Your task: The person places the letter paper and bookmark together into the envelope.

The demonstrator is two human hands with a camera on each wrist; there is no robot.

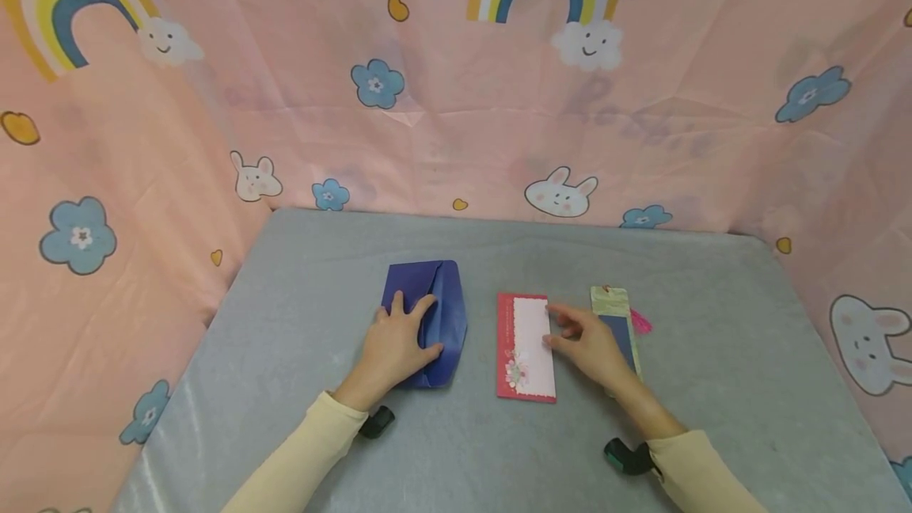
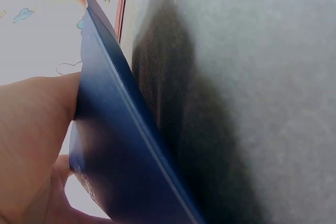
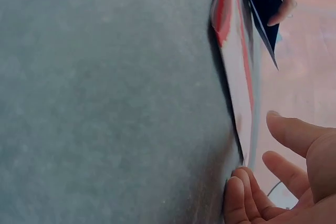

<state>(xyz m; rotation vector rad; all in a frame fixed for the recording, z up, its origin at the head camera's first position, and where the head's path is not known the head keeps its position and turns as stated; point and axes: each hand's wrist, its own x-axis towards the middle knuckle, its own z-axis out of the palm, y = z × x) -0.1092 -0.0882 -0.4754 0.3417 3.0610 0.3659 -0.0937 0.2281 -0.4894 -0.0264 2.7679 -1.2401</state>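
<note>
A blue envelope is under my left hand, its flap open to the right. The left thumb and fingers are spread on both sides of its mouth and hold it; in the left wrist view the envelope is tilted up and hides the fingertips. A red card with a white panel lies to the right of the envelope. My right hand reaches its right edge, thumb and forefinger apart. In the right wrist view some fingertips are right at the card's end.
Partly hidden beneath the right hand lies a flat gold and blue piece with a pink tassel. A grey cloth covers the table. Pink printed curtains rise at the back and sides.
</note>
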